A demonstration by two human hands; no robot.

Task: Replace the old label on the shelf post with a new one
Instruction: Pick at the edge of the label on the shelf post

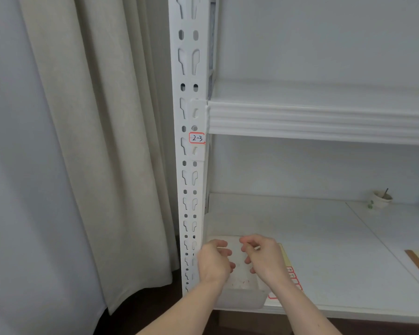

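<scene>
body: two bare forearms, no sleeves in view | left hand [214, 261]: no glove, ring or watch, just right of the shelf post [189, 165] | right hand [264, 258]: likewise unadorned, further right of that post | nails short, unpainted

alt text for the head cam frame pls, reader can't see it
Both hands, left hand and right hand, are held close together over a shallow white tray on the lower shelf, beside a label sheet. Above them, a red-bordered label reading "2-3" is stuck on the white slotted shelf post. A curtain hangs to the left.
</scene>
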